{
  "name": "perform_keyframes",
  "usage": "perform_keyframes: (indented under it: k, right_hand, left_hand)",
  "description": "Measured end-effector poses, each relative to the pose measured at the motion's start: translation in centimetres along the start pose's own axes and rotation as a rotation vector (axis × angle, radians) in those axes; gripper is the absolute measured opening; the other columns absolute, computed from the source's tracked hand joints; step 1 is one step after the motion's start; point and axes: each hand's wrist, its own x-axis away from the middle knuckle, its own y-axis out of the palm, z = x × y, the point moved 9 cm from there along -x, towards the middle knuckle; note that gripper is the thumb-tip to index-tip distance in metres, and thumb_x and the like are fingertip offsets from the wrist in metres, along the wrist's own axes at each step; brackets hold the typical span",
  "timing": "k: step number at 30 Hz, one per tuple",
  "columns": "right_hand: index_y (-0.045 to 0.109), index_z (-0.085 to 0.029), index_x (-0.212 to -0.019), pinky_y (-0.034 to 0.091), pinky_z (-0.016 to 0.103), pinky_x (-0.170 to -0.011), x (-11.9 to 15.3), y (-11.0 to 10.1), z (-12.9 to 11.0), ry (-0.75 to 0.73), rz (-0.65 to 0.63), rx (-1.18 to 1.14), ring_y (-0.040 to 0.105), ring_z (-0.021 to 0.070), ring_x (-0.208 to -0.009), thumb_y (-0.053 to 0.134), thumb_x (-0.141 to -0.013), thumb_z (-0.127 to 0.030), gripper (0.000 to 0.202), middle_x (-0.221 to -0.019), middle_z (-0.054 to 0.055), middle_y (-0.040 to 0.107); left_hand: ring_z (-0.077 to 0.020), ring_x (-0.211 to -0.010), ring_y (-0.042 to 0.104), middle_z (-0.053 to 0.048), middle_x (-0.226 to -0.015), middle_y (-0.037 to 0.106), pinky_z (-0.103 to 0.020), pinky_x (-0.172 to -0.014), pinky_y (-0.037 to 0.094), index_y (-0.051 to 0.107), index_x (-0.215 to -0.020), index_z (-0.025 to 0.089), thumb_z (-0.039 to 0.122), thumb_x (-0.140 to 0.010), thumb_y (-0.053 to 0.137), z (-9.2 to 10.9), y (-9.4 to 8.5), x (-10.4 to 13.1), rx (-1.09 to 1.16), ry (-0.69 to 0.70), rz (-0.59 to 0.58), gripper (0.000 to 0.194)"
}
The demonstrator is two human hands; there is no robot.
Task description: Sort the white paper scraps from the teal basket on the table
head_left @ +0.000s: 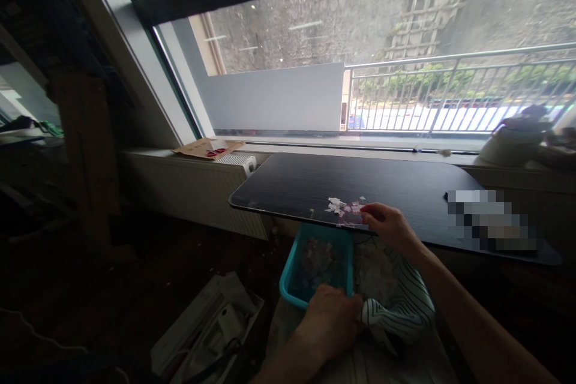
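Item: a small heap of paper scraps (342, 208), white and pale purple, lying at the near edge of a dark table (315, 183), at about 12 o'clock from the wearer. The right hand (390, 227) is laid on the table at the heap's 3 o'clock side, fingertips drawn together and touching the outermost scraps; whether a scrap is pinched cannot be told. Directly below the table edge, at 6 o'clock from the heap, a teal basket (292, 273) is held, already holding similar scraps. The left hand (330, 319) is closed over the basket's near rim, beside a fold of striped cloth (400, 306) on the lap. The scraps are judged very light, limp and easily scattered by a draught or quick sweep; they are best gathered with flat fingers from the far side, not gripped singly. The basket is judged stiff, light plastic, securely taken at its rim. The table's rounded near edge lies just beside the heap, with the basket mouth beneath it. Open tabletop extends toward 11 o'clock; a blurred object (490, 219) stands well apart at 3 o'clock. A radiator (236, 160) sits beyond at 10 o'clock.
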Motion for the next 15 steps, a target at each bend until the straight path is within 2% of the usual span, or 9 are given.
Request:
perform_keyframes:
  k: [9, 11, 15]
  right_hand:
    - [0.067, -0.015, -0.094, 0.048, 0.027, -0.062, 0.4, 0.5, -0.3, -0.027, -0.020, -0.080, 0.062, 0.0171, -0.068, 0.055, -0.076, -0.040, 0.033, -0.076, 0.005, 0.069]
    - [0.067, -0.016, -0.094, 0.049, 0.027, -0.060, 0.2, -0.4, 0.2, -0.012, 0.005, -0.124, 0.062, 0.0165, -0.065, 0.056, -0.075, -0.041, 0.034, -0.074, 0.005, 0.068]
    - [0.067, -0.015, -0.089, 0.048, 0.027, -0.057, -0.1, -4.6, 2.6, 0.102, 0.220, -0.093, 0.059, 0.0145, -0.055, 0.057, -0.073, -0.042, 0.033, -0.066, 0.004, 0.066]
  left_hand:
    - [-0.0271, -0.073, 0.064, -0.007, -0.078, 0.067, -0.038, -0.068, 0.049, 0.061, -0.087, 0.019, 0.030, -0.080, 0.054, -0.1, 0.2, 0.0, 0.015, -0.012, -0.017, 0.016]
    - [-0.0270, -0.073, 0.064, -0.007, -0.078, 0.067, -0.038, -0.069, 0.049, 0.062, -0.087, 0.019, 0.031, -0.080, 0.054, -0.1, 0.0, 0.0, 0.018, -0.020, -0.009, 0.015]
    - [-0.0266, -0.071, 0.064, -0.007, -0.076, 0.067, -0.037, -0.068, 0.049, 0.062, -0.084, 0.019, 0.029, -0.078, 0.056, -0.1, -0.2, 0.0, 0.016, -0.026, -0.011, 0.014]
